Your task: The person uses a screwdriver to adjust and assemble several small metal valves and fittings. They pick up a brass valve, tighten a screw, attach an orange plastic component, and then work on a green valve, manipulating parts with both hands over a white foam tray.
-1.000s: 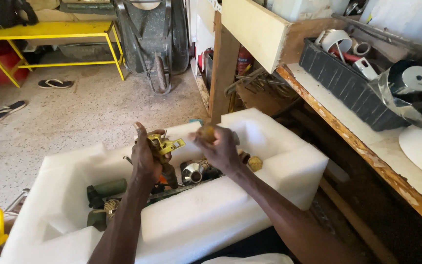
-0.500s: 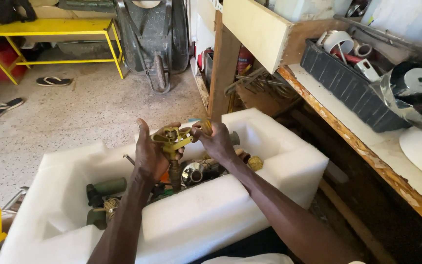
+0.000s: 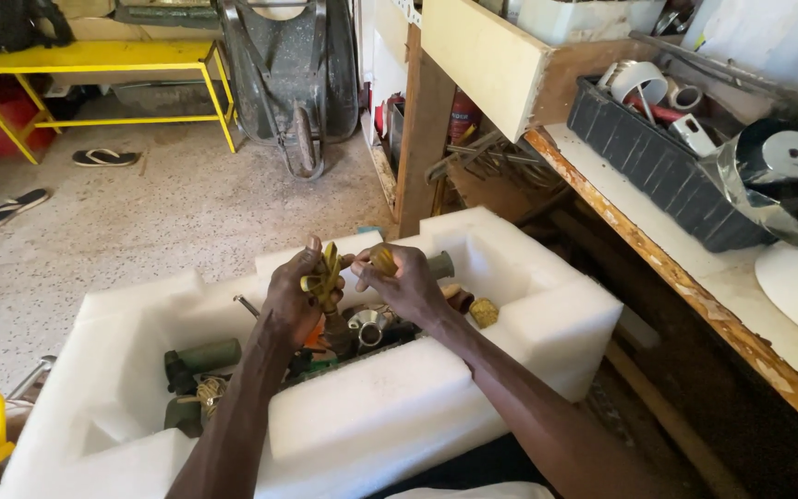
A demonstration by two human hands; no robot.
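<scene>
My left hand (image 3: pixel 293 305) and right hand (image 3: pixel 408 288) meet above the white foam box (image 3: pixel 528 319), just over its open hollow. The box's thick walls rise on every side below my grips; the far wall sits just beyond my fingers and the near wall lies under my forearms. Above the hollow there is free room, and to the left of my left grip the speckled concrete floor (image 3: pixel 159 222) lies open well out to the yellow bench (image 3: pixel 94 60) and the wheelbarrow (image 3: pixel 293 74). To the right of my right grip the workbench surface (image 3: pixel 695 268) with its worn wooden edge closes that side, carrying a dark tray (image 3: pixel 658 166) of tape rolls.

My left grip is closed around a brass valve with a yellow handle (image 3: pixel 327 277); its body runs roughly upright, the yellow handle at the top, the lower stem dropping toward the box. My right grip pinches a small brass fitting (image 3: pixel 382 261) just beside the valve's top, touching or nearly so; I cannot tell which.

Directly below both grips the hollow is crowded: a chrome fitting (image 3: pixel 368 328), a brass nut (image 3: pixel 483 312) to the right, a grey pipe end (image 3: pixel 440 265) just beyond my right grip, and green fittings (image 3: pixel 200 358) down to the left.
</scene>
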